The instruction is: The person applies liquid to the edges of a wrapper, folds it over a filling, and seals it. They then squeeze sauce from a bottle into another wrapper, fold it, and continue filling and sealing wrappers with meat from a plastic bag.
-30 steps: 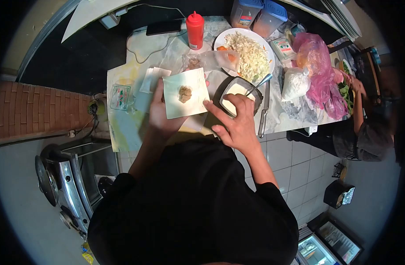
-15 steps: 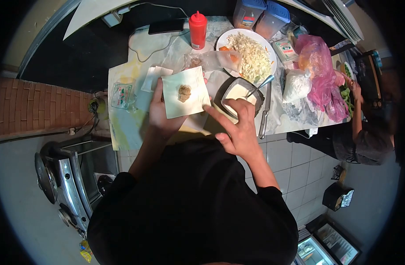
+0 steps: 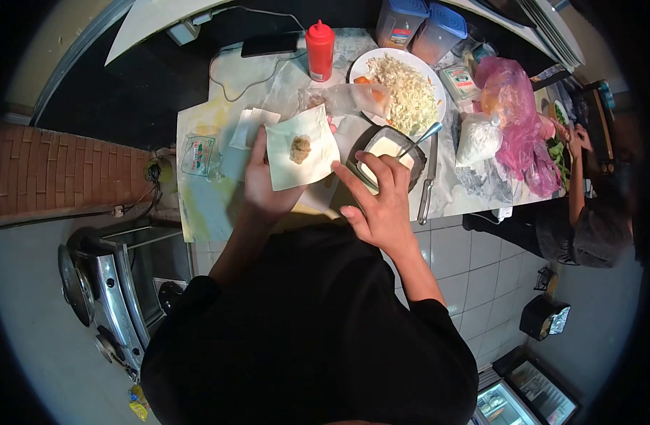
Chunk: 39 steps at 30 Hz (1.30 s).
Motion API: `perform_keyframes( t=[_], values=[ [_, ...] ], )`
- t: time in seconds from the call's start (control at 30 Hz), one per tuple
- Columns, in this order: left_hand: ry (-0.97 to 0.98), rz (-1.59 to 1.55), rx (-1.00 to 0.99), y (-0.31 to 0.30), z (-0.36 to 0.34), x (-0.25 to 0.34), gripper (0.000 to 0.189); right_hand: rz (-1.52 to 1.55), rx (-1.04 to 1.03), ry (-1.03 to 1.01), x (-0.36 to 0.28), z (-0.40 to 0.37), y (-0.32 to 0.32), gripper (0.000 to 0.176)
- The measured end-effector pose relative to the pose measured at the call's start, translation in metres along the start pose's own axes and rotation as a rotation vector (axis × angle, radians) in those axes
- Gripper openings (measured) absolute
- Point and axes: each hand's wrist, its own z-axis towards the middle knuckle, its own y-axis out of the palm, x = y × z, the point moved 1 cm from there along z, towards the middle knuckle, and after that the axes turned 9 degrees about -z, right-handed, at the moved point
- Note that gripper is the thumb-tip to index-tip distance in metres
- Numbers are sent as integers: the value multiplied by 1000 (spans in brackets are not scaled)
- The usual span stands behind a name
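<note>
On my left hand (image 3: 263, 185) lies a square, pale spring roll wrapper (image 3: 319, 167), gripped with the thumb at its left edge and fingertips showing past the right edge. A small brownish lump of filling (image 3: 300, 149) sits near the wrapper's middle. My right hand (image 3: 387, 216) has its fingers apart, the index fingertip at the wrapper's lower right edge; whether it touches is hard to tell. Behind these fingers stands a dark square bowl (image 3: 420, 157) of creamy white liquid, with a blue-handled spoon (image 3: 430, 132) in it.
A plate (image 3: 355, 69) of shredded vegetables, a red squeeze bottle (image 3: 320, 53) and a clear plastic bag (image 3: 339, 99) are beyond the wrapper. Right of the bowl lie a knife (image 3: 427, 195), a bag of white powder (image 3: 479, 139) and pink bags (image 3: 512, 92). Another person's hand (image 3: 574, 142) works over greens.
My right index fingertip has stayed by the wrapper's edge, and the wrapper is slightly more tilted and curved. The other person's hands have shifted a little.
</note>
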Motion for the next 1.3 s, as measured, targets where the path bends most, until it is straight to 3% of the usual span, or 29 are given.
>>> perform_keyframes(
  t=[0.2,0.3,0.43,0.5,0.53,0.67,0.73,0.9,1.3],
  values=[
    [-59,-49,-192,-1,1,1,71,133,89,3,-10,2,-4,46],
    [-3,106,-155,2,4,-8,71,294,229,65,-21,7,13,47],
    [101,252,54,-2,7,-19,68,486,372,77,-38,23,36,59],
    [111,413,11,-1,8,-21,67,426,344,65,-42,27,39,61],
    [162,641,68,10,0,-22,58,420,339,64,-43,28,40,61],
    [202,536,-25,0,5,-24,54,407,333,72,-45,29,40,61],
    [100,350,34,-6,9,-22,57,382,319,68,-45,28,40,66],
    [140,392,39,-9,11,-21,60,385,291,82,-44,29,44,72],
    [123,434,57,-11,10,-21,62,492,373,107,-41,28,52,63]
  ],
)
